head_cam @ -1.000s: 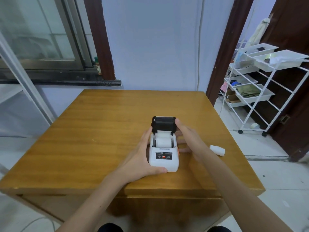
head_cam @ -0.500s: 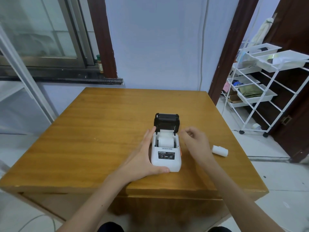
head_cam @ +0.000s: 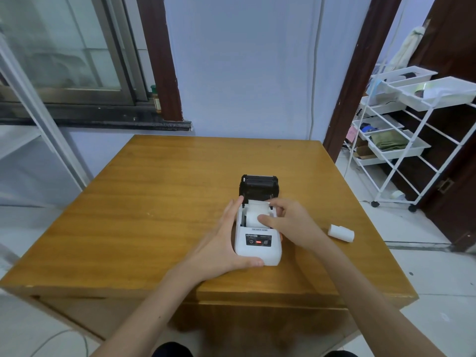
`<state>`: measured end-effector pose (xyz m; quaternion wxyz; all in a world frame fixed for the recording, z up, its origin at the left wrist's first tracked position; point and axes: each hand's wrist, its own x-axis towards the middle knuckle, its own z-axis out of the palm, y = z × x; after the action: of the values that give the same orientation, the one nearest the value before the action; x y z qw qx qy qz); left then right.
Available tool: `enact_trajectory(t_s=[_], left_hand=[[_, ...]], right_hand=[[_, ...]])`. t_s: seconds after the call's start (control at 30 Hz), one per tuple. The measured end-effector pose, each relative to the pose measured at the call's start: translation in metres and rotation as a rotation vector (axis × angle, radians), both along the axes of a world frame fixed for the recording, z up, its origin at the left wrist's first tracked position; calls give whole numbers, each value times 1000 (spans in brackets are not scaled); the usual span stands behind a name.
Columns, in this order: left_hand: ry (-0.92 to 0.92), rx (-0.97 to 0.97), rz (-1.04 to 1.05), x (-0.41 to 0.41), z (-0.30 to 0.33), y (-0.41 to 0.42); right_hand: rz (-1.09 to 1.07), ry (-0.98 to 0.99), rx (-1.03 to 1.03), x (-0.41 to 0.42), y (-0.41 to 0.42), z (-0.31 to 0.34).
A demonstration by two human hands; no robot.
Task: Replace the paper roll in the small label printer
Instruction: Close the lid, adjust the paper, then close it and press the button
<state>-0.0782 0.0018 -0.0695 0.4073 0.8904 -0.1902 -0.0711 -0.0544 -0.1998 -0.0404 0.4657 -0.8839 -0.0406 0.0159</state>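
A small white label printer [head_cam: 257,249] sits on the wooden table [head_cam: 159,202] with its black lid [head_cam: 258,186] tilted up and open. A white paper roll [head_cam: 253,213] lies in the open bay. My left hand [head_cam: 221,243] wraps the printer's left side and front corner. My right hand [head_cam: 288,222] reaches over the bay, thumb and fingers pinching the paper roll from its front and back. A second white paper roll [head_cam: 341,233] lies on its side on the table, to the right of the printer.
The table's right edge runs close past the loose roll. A white wheeled rack [head_cam: 401,140] with trays stands on the floor to the right. A window sill [head_cam: 98,119] and wall lie beyond the table's far edge.
My right hand moved from beside the printer's right side onto the paper roll in the bay and closed on it. My left hand stayed on the printer.
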Motion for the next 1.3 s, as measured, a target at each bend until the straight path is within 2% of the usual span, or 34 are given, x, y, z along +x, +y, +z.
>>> enact_trajectory(t_s=[0.47, 0.67, 1.3], left_hand=[[-18, 25, -20, 2, -4, 2], [-36, 40, -22, 2, -6, 1], [-63, 191, -56, 3, -4, 1]], right_hand=[[-4, -43, -62, 11, 1, 2], [-33, -70, 44, 4, 3, 5], [-79, -120, 88, 7, 2, -1]])
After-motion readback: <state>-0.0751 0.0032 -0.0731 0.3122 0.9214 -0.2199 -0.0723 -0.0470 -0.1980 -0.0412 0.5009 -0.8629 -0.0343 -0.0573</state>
